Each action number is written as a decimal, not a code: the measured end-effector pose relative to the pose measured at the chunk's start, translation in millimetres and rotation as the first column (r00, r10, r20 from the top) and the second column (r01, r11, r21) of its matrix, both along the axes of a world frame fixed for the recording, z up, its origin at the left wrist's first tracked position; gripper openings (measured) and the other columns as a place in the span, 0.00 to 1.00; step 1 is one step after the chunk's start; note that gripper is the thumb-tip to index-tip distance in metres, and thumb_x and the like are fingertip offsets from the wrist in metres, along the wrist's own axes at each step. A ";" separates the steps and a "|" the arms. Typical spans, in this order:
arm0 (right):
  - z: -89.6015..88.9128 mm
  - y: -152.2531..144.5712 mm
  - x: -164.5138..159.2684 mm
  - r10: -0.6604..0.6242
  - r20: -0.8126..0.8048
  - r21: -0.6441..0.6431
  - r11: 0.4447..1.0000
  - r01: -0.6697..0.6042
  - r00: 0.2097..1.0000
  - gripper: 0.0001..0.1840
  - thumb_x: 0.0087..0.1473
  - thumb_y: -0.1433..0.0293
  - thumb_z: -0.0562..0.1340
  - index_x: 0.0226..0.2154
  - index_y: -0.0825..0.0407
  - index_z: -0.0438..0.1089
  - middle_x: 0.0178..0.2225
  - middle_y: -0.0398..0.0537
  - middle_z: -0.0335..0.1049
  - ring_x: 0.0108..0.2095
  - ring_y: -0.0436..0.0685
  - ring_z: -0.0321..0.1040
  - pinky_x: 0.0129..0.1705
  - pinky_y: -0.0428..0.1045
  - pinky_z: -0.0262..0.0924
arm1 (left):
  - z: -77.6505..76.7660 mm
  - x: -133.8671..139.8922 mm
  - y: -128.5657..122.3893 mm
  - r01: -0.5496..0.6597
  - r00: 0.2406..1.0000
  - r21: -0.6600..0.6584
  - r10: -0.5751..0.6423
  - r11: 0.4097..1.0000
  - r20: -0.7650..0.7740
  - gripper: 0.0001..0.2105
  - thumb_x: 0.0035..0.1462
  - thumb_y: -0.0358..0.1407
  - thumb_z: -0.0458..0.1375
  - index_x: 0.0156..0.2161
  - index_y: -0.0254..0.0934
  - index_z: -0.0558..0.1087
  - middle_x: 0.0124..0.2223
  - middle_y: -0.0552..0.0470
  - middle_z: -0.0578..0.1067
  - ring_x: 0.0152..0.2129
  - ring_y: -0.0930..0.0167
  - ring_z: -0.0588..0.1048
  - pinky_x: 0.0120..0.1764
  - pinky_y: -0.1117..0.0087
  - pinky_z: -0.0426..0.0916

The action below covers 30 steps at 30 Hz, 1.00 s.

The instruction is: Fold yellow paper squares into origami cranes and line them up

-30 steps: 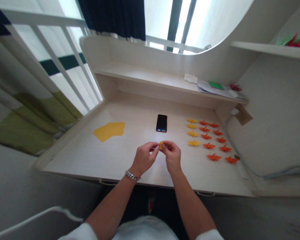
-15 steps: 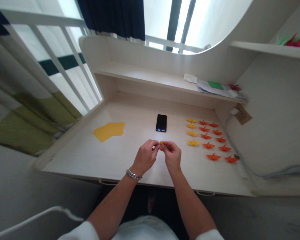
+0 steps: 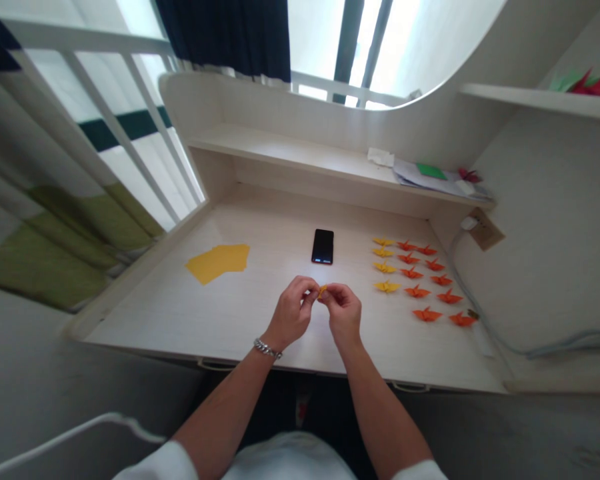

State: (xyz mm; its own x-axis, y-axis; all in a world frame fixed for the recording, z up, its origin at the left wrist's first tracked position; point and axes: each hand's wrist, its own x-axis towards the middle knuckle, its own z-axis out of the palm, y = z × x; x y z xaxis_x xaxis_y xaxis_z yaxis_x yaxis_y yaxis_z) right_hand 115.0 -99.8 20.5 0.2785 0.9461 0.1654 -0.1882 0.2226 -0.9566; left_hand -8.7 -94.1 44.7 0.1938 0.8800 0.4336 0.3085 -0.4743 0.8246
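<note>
Between my two hands is a small folded piece of yellow paper (image 3: 322, 291), mostly covered by fingertips. My left hand (image 3: 296, 308), with a chain bracelet at the wrist, pinches its left side. The fingers of my right hand (image 3: 343, 313) are closed on its right side. Both hands are just above the desk (image 3: 195, 320), near its front edge. To the right stand yellow paper cranes (image 3: 386, 287) in a column, beside two columns of orange paper cranes (image 3: 417, 291). Flat yellow paper sheets (image 3: 220, 260) lie overlapping on the left.
A black phone (image 3: 323, 247) lies beyond my hands. Along the back runs a shelf (image 3: 290, 155) with papers (image 3: 430, 179) and a green square (image 3: 431, 171) on it. A cable (image 3: 505, 343) hangs down the right wall from a socket (image 3: 485, 229).
Both hands have shifted very slightly, and the folded yellow paper between them is now tilted. Phone, sheets and cranes have stayed where they were.
</note>
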 end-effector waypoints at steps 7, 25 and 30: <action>0.8 1.1 3.9 0.050 0.074 -0.006 0.999 -0.049 0.996 0.10 0.45 0.68 0.67 0.33 0.53 0.73 0.31 0.46 0.74 0.31 0.55 0.71 0.37 0.54 0.69 | -3.3 -2.5 3.8 0.028 0.999 -0.093 -0.025 0.995 0.035 0.06 0.60 0.33 0.52 0.38 0.37 0.72 0.37 0.48 0.73 0.34 0.68 0.71 0.38 0.68 0.69; -3.2 3.4 1.1 0.021 0.038 -0.050 0.999 -0.019 0.999 0.11 0.45 0.65 0.67 0.32 0.54 0.72 0.31 0.48 0.74 0.33 0.55 0.71 0.39 0.53 0.68 | -23.6 9.3 -1.7 -0.131 0.920 -0.269 0.218 0.954 0.325 0.12 0.51 0.37 0.62 0.41 0.37 0.74 0.37 0.47 0.78 0.34 0.67 0.77 0.39 0.65 0.73; -2.4 4.5 4.7 0.034 0.019 -0.097 0.995 -0.032 0.999 0.13 0.44 0.64 0.67 0.33 0.55 0.73 0.30 0.48 0.75 0.32 0.56 0.72 0.38 0.54 0.69 | -22.2 5.6 0.2 -0.056 0.922 -0.295 0.163 0.954 0.350 0.09 0.51 0.38 0.62 0.37 0.35 0.76 0.37 0.47 0.78 0.34 0.67 0.77 0.38 0.66 0.73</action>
